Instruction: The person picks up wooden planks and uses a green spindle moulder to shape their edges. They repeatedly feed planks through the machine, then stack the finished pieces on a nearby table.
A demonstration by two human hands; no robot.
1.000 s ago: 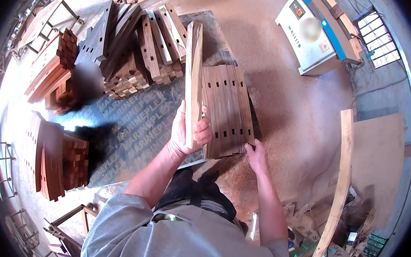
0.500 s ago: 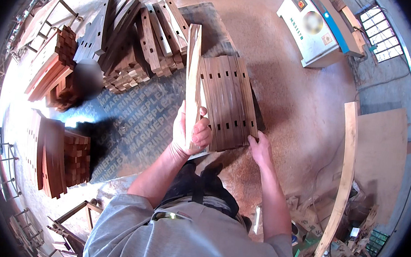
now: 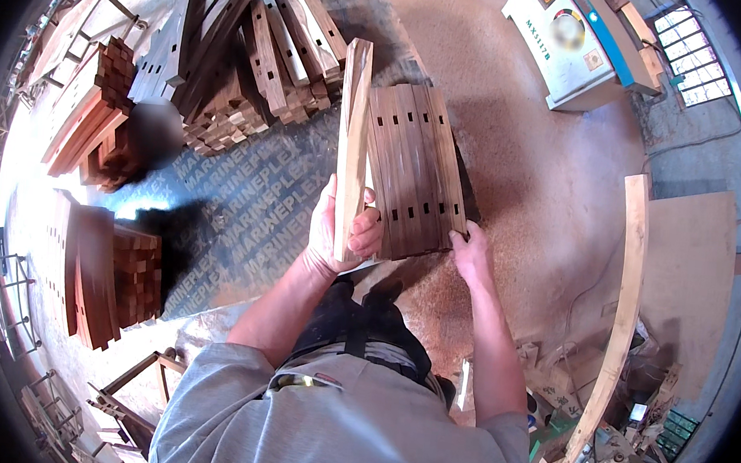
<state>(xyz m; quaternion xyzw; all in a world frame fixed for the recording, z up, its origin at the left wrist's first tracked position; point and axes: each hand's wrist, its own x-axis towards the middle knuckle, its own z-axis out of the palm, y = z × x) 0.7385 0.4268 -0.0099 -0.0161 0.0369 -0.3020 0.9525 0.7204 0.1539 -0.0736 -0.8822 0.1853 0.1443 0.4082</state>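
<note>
My left hand is wrapped round a pale wooden slat, held on edge with its far end pointing away from me. Right beside it lies a pile of brown wooden slats, side by side, with small dark rectangular slots near both ends. At the pile's near right corner, my right hand pinches the end of the outermost slat. The fingertips there are partly hidden. The held slat covers part of the pile's left side.
Stacks of slotted slats and reddish wood stand on and beside a dark printed board. A white and blue machine is at the far right. A long curved timber rises on the right, near clutter.
The held slat's far end has shifted slightly right, hiding more of the pile's left side. Both hands keep their grips. The whole view has moved slightly.
</note>
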